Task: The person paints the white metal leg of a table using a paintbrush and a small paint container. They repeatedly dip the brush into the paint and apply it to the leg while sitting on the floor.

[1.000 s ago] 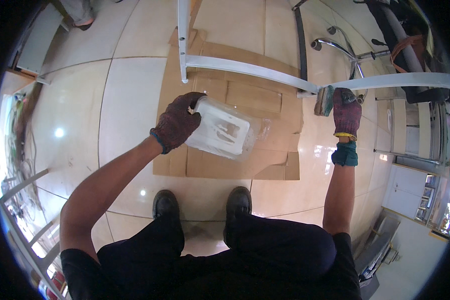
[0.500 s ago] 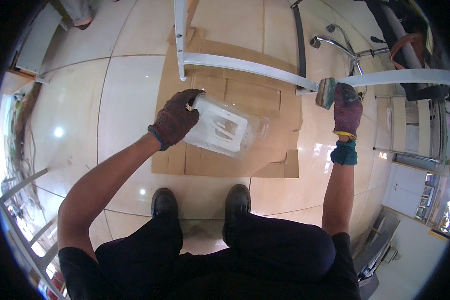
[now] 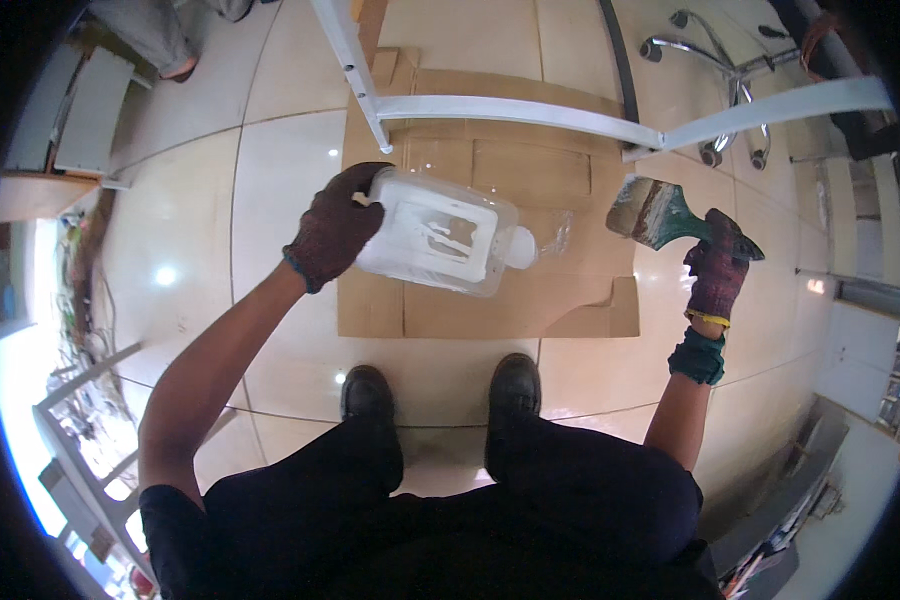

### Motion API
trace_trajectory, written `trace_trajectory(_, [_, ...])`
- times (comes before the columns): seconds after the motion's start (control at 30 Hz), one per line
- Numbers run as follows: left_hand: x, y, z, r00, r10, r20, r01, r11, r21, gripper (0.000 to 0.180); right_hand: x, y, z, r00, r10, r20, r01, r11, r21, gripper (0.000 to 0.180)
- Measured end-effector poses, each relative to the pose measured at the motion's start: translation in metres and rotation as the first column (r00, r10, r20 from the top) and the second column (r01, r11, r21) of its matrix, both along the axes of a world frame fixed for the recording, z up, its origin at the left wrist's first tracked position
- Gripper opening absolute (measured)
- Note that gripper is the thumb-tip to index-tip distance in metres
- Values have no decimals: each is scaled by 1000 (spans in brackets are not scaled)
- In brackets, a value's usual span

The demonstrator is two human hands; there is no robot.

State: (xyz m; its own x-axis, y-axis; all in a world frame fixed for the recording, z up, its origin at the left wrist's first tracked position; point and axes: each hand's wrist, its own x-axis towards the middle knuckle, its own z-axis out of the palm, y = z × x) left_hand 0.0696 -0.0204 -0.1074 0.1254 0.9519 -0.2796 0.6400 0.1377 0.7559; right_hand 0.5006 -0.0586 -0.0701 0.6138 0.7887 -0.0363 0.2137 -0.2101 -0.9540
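Note:
My left hand (image 3: 336, 226), in a dark red knitted glove, grips one end of a clear plastic bottle (image 3: 395, 255) lying on its side in the air. White paint coats part of its inside, and its white neck end (image 3: 521, 247) points right. In my right hand (image 3: 718, 268), gloved with a yellow-edged cuff, is a wide paintbrush (image 3: 675, 215) with a green handle. Its paint-smeared bristles point left, toward the bottle but apart from it. Just beyond both hands runs a white metal frame (image 3: 520, 112); the brush is not touching it.
Flattened cardboard (image 3: 450, 315) covers the tiled floor (image 3: 290, 190) under the bottle. A chrome chair base (image 3: 735, 75) stands at the far right. At the upper left, another person's foot (image 3: 178, 68) shows near a cabinet (image 3: 92, 110). A metal rack (image 3: 80, 460) stands at the left.
My right hand has drawn the brush back from the white bar and turned it, so its broad side shows. The bottle has tilted, bringing its neck into sight. The whole view has shifted.

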Motion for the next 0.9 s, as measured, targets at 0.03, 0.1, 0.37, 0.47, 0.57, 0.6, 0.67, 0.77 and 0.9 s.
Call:
trace_trajectory(0.03, [-10, -2, 0, 1000, 2, -11, -2, 1000, -2, 47, -1, -7, -4, 999, -21, -49, 21, 1000, 16, 25])
trace_trajectory(0.1, [-28, -3, 2, 1000, 2, -27, -3, 1000, -26, 50, -1, -19, -14, 987, -62, -151, 70, 996, 47, 27])
trace_trajectory(0.37, [-42, 0, 13, 996, 24, -84, -21, 999, 41, 51, 7, -53, -41, 963, -126, -238, 125, 992, -18, 34])
trace_trajectory(0.47, [-37, 2, 22, 994, 12, -112, -3, 997, 77, 50, 3, -54, -42, 969, -72, -235, 76, 997, 8, 35])
trace_trajectory(0.57, [-38, 15, 19, 989, -27, -146, 51, 985, 167, 49, -5, -51, -31, 999, 31, -12, -30, 997, 64, 37])
trace_trajectory(0.6, [-41, 19, 21, 986, -34, -160, 66, 978, 198, 49, -10, -46, -25, 998, 57, 1, -57, 995, 78, 38])
trace_trajectory(0.67, [-40, 26, 28, 980, -48, -193, 94, 967, 237, 50, -20, -41, -11, 989, 60, -132, -49, 995, 86, 36])
trace_trajectory(0.77, [-38, 34, 41, 970, -99, -222, 163, 943, 290, 51, -25, -37, 2, 990, 96, -107, -90, 994, 65, 33])
trace_trajectory(0.9, [-41, 41, 63, 958, -100, -270, 165, 959, 230, 50, -37, -32, 8, 982, 148, -118, -136, 986, 101, 39])
